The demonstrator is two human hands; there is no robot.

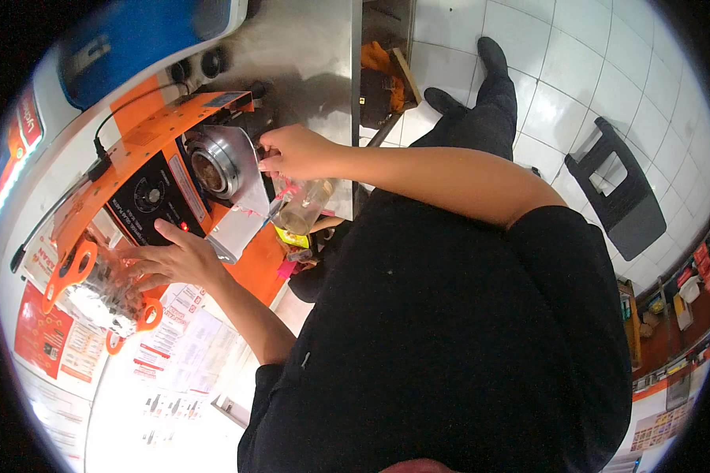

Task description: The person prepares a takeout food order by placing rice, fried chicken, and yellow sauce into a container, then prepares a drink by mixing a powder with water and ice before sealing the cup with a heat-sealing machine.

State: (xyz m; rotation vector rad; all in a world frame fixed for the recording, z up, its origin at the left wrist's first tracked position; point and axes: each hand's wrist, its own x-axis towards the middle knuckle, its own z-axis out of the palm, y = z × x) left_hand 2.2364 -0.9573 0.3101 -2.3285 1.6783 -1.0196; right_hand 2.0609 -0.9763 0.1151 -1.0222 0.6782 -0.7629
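An orange-and-black cup sealing machine (154, 189) stands at the left, with a dial and a lit red lamp on its black panel. Its round metal ring (214, 167) holds something brownish, partly behind a pale flat plate (245, 168). At that plate's outer edge, the fingertips of my right hand (293, 152) are pinched together. My left hand (174, 254) has its fingers spread beside the panel, over the edge of a clear container (103, 295) with dark contents and orange looped handles; contact is unclear. Close below my right hand is a clear jar or cup (300, 213).
A stainless steel counter (307, 59) extends behind the machine, and a blue appliance (130, 41) sits at the upper left. Power cables run by the machine. Printed sheets (183, 337) line the lower left. A dark plastic stool (621, 195) is on the tiled floor at the right.
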